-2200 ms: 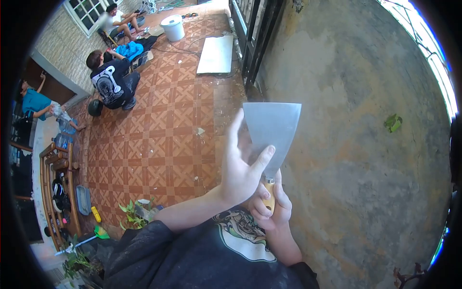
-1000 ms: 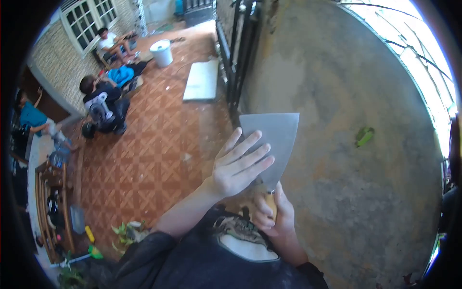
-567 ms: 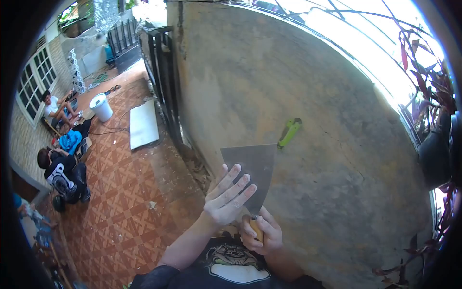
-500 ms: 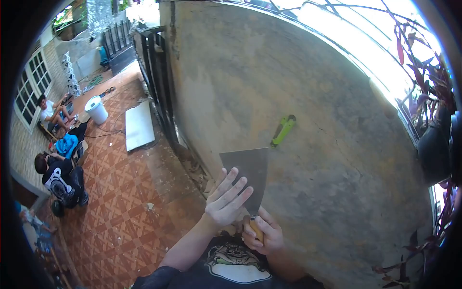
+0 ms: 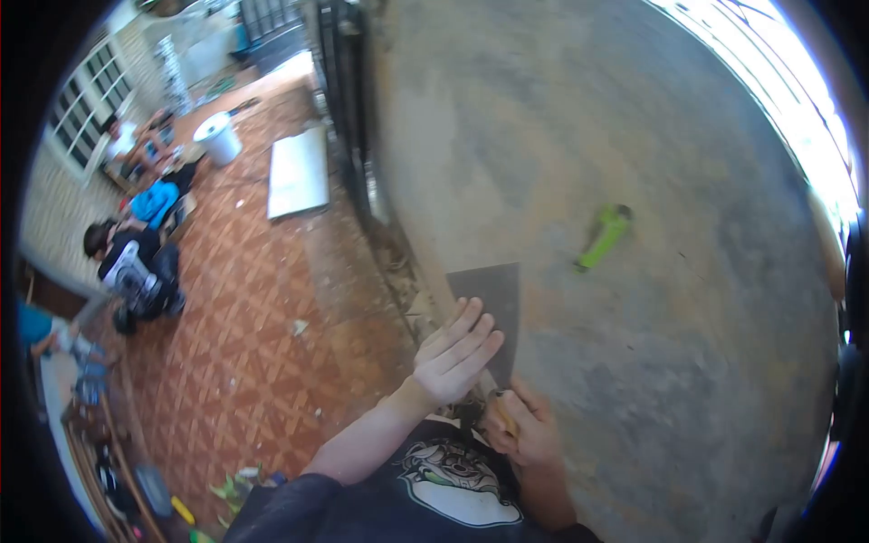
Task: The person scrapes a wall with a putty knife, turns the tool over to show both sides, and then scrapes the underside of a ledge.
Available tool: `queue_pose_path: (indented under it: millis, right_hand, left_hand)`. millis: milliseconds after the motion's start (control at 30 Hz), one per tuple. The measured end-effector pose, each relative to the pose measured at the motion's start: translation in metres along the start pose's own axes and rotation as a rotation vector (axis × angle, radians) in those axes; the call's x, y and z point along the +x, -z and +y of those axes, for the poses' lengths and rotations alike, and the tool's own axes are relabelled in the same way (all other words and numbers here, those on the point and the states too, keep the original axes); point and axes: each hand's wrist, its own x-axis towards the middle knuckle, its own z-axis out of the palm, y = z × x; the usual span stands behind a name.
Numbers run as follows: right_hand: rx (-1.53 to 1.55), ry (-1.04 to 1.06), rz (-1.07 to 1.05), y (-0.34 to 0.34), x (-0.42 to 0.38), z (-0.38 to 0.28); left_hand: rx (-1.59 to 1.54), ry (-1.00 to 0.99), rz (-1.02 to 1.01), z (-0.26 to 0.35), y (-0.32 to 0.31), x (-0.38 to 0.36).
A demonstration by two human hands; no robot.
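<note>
Low in the centre of the view, my right hand (image 5: 525, 425) is wrapped round the wooden handle of a wide scraper (image 5: 496, 285), its metal blade pointing up. My left hand (image 5: 457, 353) lies against the blade's left part with its fingers stretched out, covering some of the metal. Up and to the right of the blade, a green cutter (image 5: 605, 238) lies on the grey concrete surface (image 5: 706, 299).
Tiled floor (image 5: 244, 353) spreads at the left, with a white board (image 5: 299, 172), a white bucket (image 5: 217, 138) and a dark metal gate (image 5: 344, 100). A person in black (image 5: 140, 276) and a person in white (image 5: 131, 145) sit near the left wall.
The view has shifted, so the floor, concrete and cutter appear displaced. Both hands and the scraper appear a little farther right, with the left hand still against the blade.
</note>
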Motion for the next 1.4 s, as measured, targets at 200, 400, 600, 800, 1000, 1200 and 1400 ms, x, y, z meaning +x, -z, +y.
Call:
queue_pose_path:
  millis: [200,400,600,800,1000,1200,1400]
  right_hand:
    - [0.123,-0.015,-0.390,-0.052,0.018,-0.023]
    - [0.634,-0.327,-0.755,-0.065,0.030,-0.007]
    - [0.784,-0.469,-0.862,-0.060,0.043,0.000]
    - [0.759,-0.485,-0.926,-0.067,0.053,-0.009]
    - [0.815,-0.516,-1.157,-0.083,0.053,-0.010]
    - [0.878,-0.489,-1.144,-0.090,0.057,0.003]
    - [0.889,-0.453,-0.922,-0.089,0.056,0.015]
  left_hand:
    - [0.226,-0.141,0.171,0.005,0.065,0.038]
    - [0.388,-0.106,0.150,0.020,0.105,0.032]
    - [0.471,-0.144,0.097,0.024,0.117,0.035]
    - [0.524,-0.162,0.113,0.024,0.125,0.042]
    - [0.554,-0.232,0.045,0.040,0.145,0.070]
    - [0.521,-0.340,0.077,0.031,0.153,0.074]
    - [0.374,-0.129,0.184,0.010,0.128,0.051]
